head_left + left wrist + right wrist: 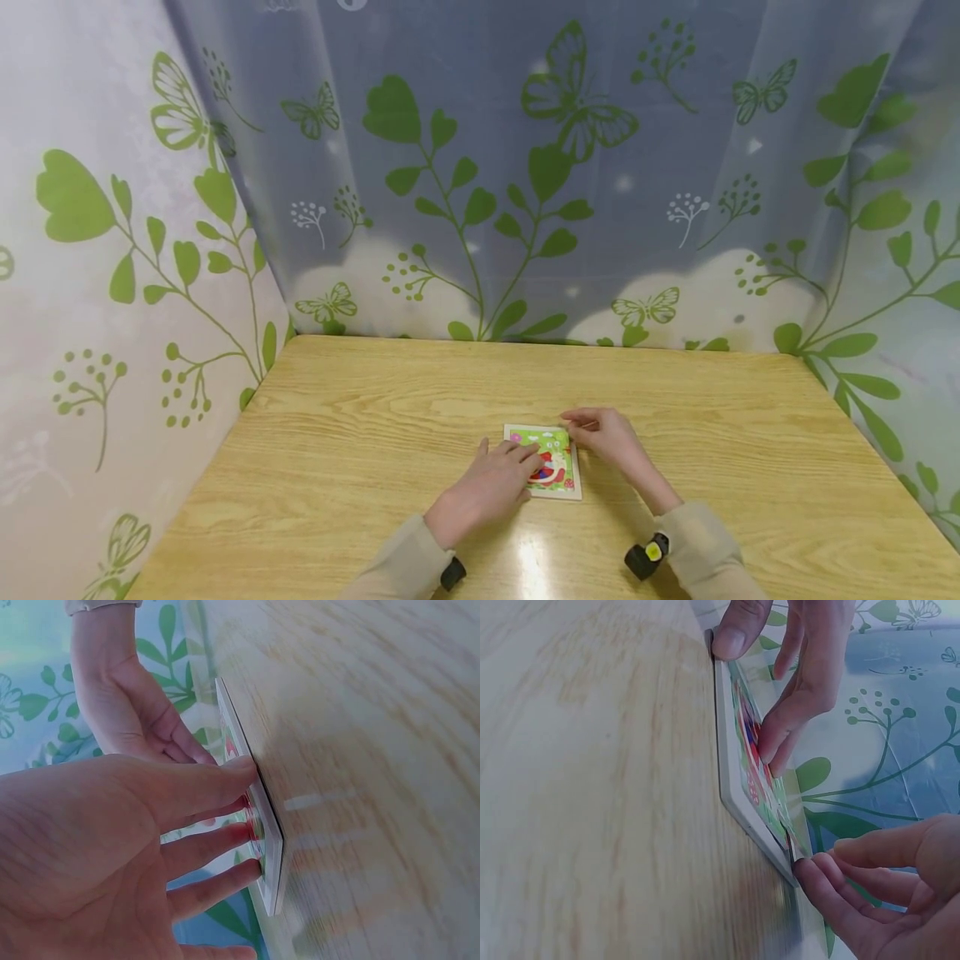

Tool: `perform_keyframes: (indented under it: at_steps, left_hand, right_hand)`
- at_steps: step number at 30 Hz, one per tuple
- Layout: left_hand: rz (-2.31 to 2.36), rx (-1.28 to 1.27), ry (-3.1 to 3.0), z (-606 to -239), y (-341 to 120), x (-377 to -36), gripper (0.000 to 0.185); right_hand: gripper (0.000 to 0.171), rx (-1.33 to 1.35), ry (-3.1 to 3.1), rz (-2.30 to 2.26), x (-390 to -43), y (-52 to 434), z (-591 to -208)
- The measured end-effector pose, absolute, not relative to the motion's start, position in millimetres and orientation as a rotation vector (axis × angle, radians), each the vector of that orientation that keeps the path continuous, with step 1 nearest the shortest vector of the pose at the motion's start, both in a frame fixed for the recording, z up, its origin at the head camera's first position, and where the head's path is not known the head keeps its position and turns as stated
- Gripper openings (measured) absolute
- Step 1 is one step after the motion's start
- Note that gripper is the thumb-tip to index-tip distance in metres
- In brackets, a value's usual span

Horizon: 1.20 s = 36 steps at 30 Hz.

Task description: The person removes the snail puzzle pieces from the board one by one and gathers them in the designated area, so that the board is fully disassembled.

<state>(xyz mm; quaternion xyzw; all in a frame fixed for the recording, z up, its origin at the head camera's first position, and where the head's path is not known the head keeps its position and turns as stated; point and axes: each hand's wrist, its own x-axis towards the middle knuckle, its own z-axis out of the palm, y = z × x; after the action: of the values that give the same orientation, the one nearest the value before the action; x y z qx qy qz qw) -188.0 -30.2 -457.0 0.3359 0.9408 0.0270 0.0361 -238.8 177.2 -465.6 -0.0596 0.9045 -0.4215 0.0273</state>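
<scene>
Left hand [491, 483] presses flat fingers on the unlettered puzzle board [558, 482]; right hand [603, 435] pinches its corner.

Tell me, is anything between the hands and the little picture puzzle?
Nothing visible. The left hand rests its fingers right on the puzzle board, and the right hand touches its far corner. Only the bare table lies around it.

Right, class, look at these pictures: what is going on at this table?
A person sits at a wooden table with a small, colourful picture puzzle board lying flat on it. The left hand rests its straight fingers on the board's picture side, thumb at the edge. The right hand touches the board's far right corner with its fingertips. A leaf-and-butterfly curtain hangs behind.
</scene>
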Motion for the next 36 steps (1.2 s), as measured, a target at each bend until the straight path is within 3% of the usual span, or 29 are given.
perform_keyframes:
  at_steps: [12, 36]
  left_hand:
    - [0.045, 1.062, 2.911, -456.1, -29.3, -188.3, 0.045]
    - [0.073, 1.047, 2.892, -456.1, -31.0, -185.8, 0.044]
  right_hand:
    - [0.04, -0.183, 2.525, -1.564, -243.2, 178.9, -472.1]
    - [0.031, -0.038, 2.428, -1.684, -248.8, 173.5, -474.7]
